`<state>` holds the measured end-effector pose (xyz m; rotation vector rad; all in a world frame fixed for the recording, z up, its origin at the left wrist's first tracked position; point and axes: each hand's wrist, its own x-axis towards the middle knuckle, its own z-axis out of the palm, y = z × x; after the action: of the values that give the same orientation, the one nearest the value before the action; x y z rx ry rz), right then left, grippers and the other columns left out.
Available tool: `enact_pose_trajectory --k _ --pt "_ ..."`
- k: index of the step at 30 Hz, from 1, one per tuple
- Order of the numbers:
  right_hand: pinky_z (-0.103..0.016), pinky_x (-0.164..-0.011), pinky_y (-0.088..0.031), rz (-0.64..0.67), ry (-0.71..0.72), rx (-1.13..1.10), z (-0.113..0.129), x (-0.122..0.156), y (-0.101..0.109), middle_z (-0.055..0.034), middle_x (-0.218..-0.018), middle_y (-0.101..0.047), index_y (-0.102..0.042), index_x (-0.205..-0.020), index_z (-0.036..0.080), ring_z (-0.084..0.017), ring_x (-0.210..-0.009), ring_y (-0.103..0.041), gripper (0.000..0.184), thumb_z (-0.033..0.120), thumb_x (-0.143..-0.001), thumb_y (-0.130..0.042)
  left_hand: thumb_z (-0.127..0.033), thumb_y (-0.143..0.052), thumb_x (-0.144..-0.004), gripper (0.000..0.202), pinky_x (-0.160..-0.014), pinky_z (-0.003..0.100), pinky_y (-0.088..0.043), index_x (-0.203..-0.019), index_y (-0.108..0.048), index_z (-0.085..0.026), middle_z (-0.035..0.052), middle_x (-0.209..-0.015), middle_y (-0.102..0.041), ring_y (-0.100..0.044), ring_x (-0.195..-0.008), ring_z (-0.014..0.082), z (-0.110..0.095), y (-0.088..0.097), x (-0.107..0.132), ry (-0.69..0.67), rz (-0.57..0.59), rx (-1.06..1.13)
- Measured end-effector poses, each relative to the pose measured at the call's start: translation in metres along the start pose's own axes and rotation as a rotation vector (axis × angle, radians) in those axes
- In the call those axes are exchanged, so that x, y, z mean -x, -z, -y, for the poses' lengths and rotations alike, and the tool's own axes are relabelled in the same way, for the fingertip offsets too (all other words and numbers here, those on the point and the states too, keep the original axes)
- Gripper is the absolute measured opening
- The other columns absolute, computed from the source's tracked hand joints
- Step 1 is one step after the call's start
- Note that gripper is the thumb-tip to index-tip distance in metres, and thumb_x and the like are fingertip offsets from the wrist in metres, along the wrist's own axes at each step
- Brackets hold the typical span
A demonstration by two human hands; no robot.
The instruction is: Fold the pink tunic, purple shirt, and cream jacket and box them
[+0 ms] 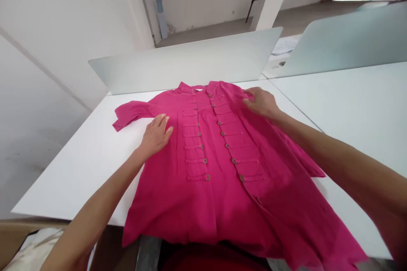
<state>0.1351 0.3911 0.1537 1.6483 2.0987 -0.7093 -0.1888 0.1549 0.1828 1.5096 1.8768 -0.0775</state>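
From the head camera, a magenta button-front tunic [203, 203] lies spread face up across a white table [79, 173], its lower edge hanging over the near side towards the person. One short sleeve [130, 114] lies out to the left, folded back on the table. The left hand [155, 135] rests flat on the left chest of the tunic, fingers open and slightly spread, pads touching the cloth just beside the row of round buttons [207, 177]. The right hand [259, 102] lies on the far right shoulder, its fingers [249, 95] close together and curved over the fabric; whether they actually pinch it, I cannot tell. A frosted divider panel [184, 63] stands along the far table edge. A second white table [359, 114] adjoins on the right.
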Motion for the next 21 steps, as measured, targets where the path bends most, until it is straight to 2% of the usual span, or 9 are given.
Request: enact_pose_trajectory --k 3,6,10,13,16,19,21 --pt "-0.044 -0.112 -0.048 0.008 0.14 0.024 0.011 -0.007 -0.01 -0.0193 -0.154 -0.056 -0.061 -0.148 0.008 -0.034 -0.132 -0.061 0.053 0.023 -0.098 -0.053 -0.035 -0.035 -0.107 0.058 -0.128 0.05 -0.035 -0.156 -0.048 -0.008 0.0201 -0.168 -0.042 -0.037 -0.158 0.0307 -0.012 -0.011 -0.059 0.011 0.009 -0.028" --pt "-0.045 -0.12 -0.042 0.034 0.315 0.054 0.03 -0.024 -0.024 -0.0184 -0.159 -0.051 -0.058 -0.151 0.006 -0.033 -0.142 -0.054 0.055 0.023 -0.1 -0.051 -0.037 -0.031 -0.108 0.063 -0.131 0.048 -0.029 -0.161 -0.041 -0.006 0.0187 -0.173 -0.035 -0.03 -0.162 0.0294 -0.023 -0.021 -0.11 0.059 0.055 -0.038" --pt "-0.043 -0.128 -0.032 0.087 0.404 0.083 0.053 -0.051 -0.05 -0.0181 -0.165 -0.045 -0.051 -0.156 0.004 -0.031 -0.153 -0.042 0.06 0.03 -0.102 -0.049 -0.048 -0.029 -0.109 0.072 -0.134 0.049 -0.021 -0.167 -0.033 -0.007 0.0182 -0.177 -0.025 -0.021 -0.166 0.0307 -0.028 -0.042 -0.153 0.13 0.104 -0.039" --pt "-0.048 -0.129 -0.031 0.154 0.375 0.115 0.06 -0.062 -0.074 -0.0206 -0.169 -0.036 -0.042 -0.163 0.003 -0.034 -0.157 -0.035 0.069 0.041 -0.106 -0.046 -0.056 -0.027 -0.108 0.075 -0.134 0.052 -0.019 -0.17 -0.03 -0.014 0.0169 -0.178 -0.021 -0.018 -0.166 0.0327 -0.025 -0.061 -0.164 0.158 0.146 -0.042" --pt "-0.052 -0.129 -0.029 0.241 0.348 0.14 0.058 -0.061 -0.093 -0.0181 -0.173 -0.029 -0.039 -0.166 0.009 -0.035 -0.158 -0.032 0.072 0.052 -0.109 -0.038 -0.06 -0.021 -0.108 0.075 -0.133 0.056 -0.016 -0.171 -0.029 -0.022 0.0133 -0.179 -0.02 -0.017 -0.166 0.0345 -0.02 -0.074 -0.163 0.16 0.205 -0.025" --pt "-0.054 -0.129 -0.027 0.273 0.367 0.162 0.055 -0.058 -0.1 -0.0145 -0.176 -0.023 -0.041 -0.166 0.015 -0.036 -0.159 -0.031 0.07 0.055 -0.109 -0.036 -0.061 -0.019 -0.107 0.074 -0.132 0.058 -0.016 -0.171 -0.029 -0.026 0.0096 -0.18 -0.02 -0.016 -0.166 0.0372 -0.017 -0.075 -0.159 0.154 0.218 -0.014" --pt "-0.054 -0.127 -0.03 0.263 0.383 0.152 0.053 -0.06 -0.097 -0.0149 -0.174 -0.027 -0.046 -0.163 0.015 -0.037 -0.156 -0.035 0.067 0.054 -0.109 -0.038 -0.062 -0.023 -0.107 0.074 -0.131 0.061 -0.019 -0.171 -0.031 -0.026 0.0092 -0.179 -0.022 -0.018 -0.165 0.04 -0.016 -0.071 -0.159 0.15 0.227 -0.013"
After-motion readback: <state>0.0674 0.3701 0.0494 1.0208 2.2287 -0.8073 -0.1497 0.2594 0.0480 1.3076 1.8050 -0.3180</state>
